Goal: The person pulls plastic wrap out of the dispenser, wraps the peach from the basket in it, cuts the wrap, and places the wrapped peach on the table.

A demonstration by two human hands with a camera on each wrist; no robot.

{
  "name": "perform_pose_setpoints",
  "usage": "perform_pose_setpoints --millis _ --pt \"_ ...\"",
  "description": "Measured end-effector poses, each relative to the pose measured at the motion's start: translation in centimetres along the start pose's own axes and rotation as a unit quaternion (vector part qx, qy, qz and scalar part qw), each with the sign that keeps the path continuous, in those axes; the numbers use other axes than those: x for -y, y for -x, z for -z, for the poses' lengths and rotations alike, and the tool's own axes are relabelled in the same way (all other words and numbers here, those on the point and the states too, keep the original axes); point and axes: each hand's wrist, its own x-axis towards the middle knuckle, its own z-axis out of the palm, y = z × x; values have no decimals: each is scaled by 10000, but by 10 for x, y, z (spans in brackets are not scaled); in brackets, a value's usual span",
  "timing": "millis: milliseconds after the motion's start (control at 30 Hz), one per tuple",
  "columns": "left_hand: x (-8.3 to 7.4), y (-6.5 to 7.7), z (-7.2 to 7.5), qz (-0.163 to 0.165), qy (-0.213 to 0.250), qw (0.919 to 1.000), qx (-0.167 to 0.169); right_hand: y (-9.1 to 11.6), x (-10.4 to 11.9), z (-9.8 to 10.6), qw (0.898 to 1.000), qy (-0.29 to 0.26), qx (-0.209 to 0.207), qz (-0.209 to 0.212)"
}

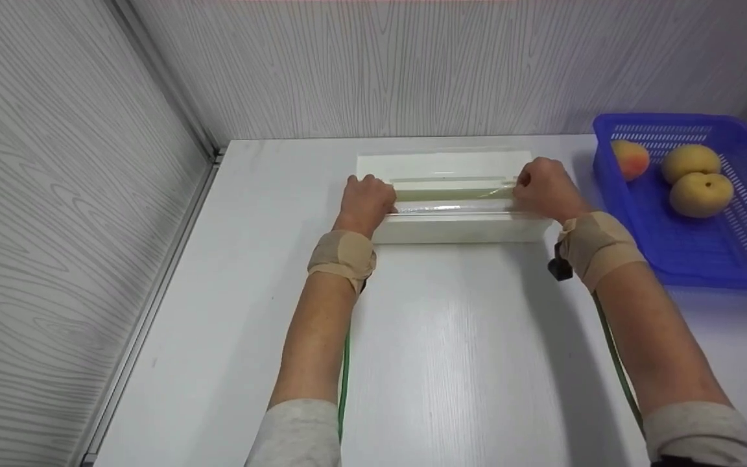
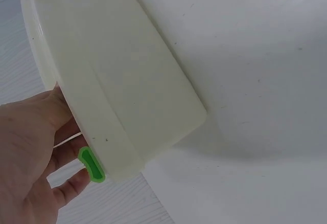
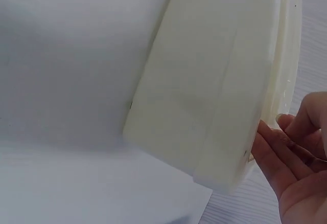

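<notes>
A long white cling film box [image 1: 458, 230] lies at the back of the table with its lid [image 1: 445, 164] raised behind it. Inside shows a pale green roll, and clear, shiny cling film [image 1: 451, 206] stretches across the opening between the hands. My left hand [image 1: 367, 202] is at the left end, fingers curled over the film; its fingertips are partly hidden behind the box in the left wrist view. Near those fingers, a small green piece [image 2: 92, 164] sits on the box's edge. At the right end, my right hand [image 1: 547, 188] pinches the film, fingertips close against the box rim.
A blue plastic basket [image 1: 704, 259] stands to the right, beside the right forearm, with several peach-like fruits [image 1: 702, 194] in it. Wood-grain panels [image 1: 380, 71] rise behind the table and on the left. Green cables run along both forearms.
</notes>
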Motion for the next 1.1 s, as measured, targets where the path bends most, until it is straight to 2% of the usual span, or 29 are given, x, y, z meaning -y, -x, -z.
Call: perform_pose_setpoints --millis 100,200,367,467,533,700,967,1100 --pt "0 3 2 -37 296 9995 77 1 2 0 9998 124 124 -30" --pt "0 4 1 -36 411 9991 57 2 2 -2 9996 278 40 -70" --pt "-5 2 0 -52 192 9997 150 5 -1 -8 9980 442 -444 -27" --pt "-9 0 1 -60 131 9995 288 6 -2 -11 9971 359 -615 -263" --pt "-11 -1 2 -87 100 9996 252 6 -2 -11 9965 240 -646 -473" --pt "-9 -2 3 -294 74 9995 -20 4 1 -9 9961 75 -523 -708" --pt "7 2 1 -404 519 9957 -652 5 -3 -5 9985 -154 -412 -328" --pt "12 2 -2 -426 355 9944 -896 7 -5 -5 9991 -215 -311 -170"
